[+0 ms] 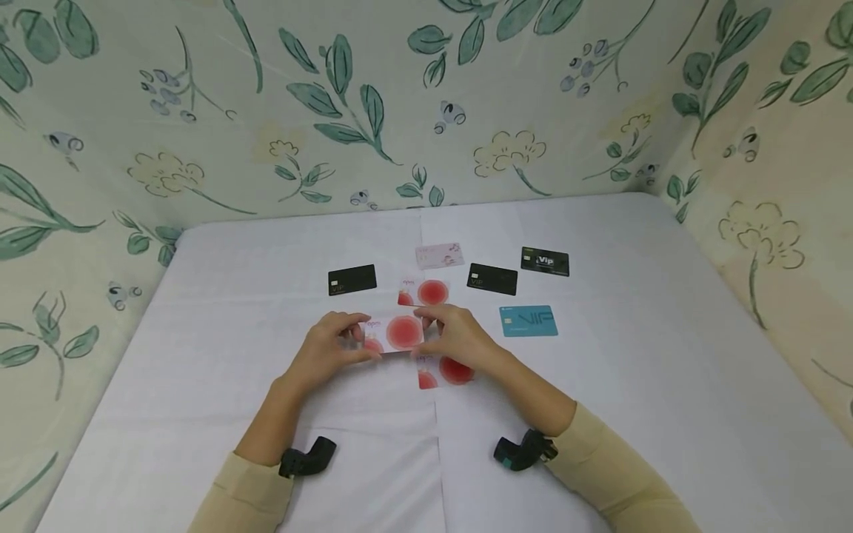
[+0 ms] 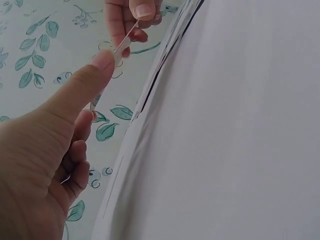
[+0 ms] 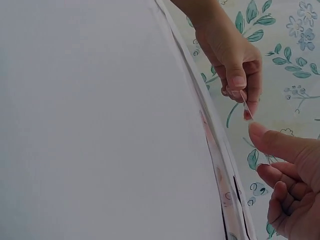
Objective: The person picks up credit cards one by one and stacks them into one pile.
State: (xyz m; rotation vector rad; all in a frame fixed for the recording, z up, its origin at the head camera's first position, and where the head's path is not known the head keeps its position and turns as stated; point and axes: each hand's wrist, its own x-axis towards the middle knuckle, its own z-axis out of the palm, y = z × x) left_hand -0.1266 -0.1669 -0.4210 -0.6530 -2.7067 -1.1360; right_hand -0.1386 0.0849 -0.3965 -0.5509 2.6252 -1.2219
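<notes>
In the head view a white card with red circles (image 1: 393,333) is held by its two short ends, lifted off the table. My left hand (image 1: 328,342) pinches the left end between thumb and fingers; my right hand (image 1: 460,337) pinches the right end. In both wrist views the card (image 2: 120,49) shows nearly edge-on between the hands. One similar red-circle card (image 1: 426,292) lies just behind it. Another red-circle card (image 1: 449,371) lies in front, partly covered by my right hand.
On the white tabletop (image 1: 200,370) lie a left black card (image 1: 352,280), a pale pink card (image 1: 440,255), a middle black card (image 1: 492,279), a right black card (image 1: 545,261) and a blue card (image 1: 529,320). A leaf-patterned wall (image 1: 400,96) stands behind.
</notes>
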